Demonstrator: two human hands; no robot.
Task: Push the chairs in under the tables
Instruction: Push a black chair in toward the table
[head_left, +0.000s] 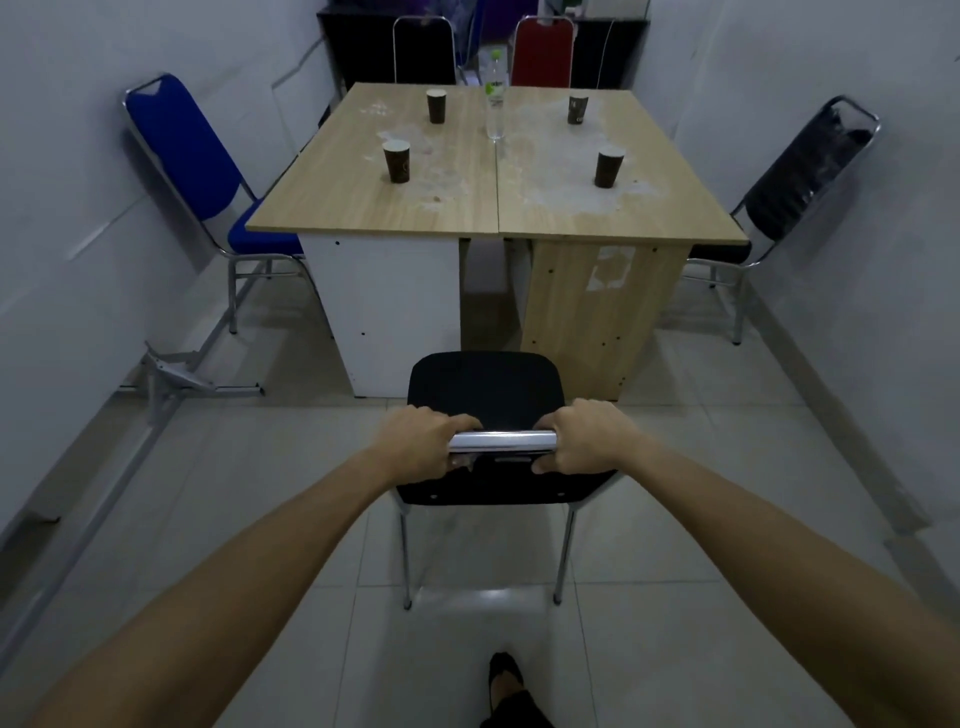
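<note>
My left hand (420, 442) and right hand (586, 439) are both wrapped around the chrome top rail (501, 441) of the black chair (485, 387), one at each end. The chair stands on the tiled floor (701, 597) just short of the two wooden tables (467, 197) pushed side by side (four paper cups (397, 162) and a water bottle (496, 106) on top). A blue chair (208, 171) stands at the left side.
</note>
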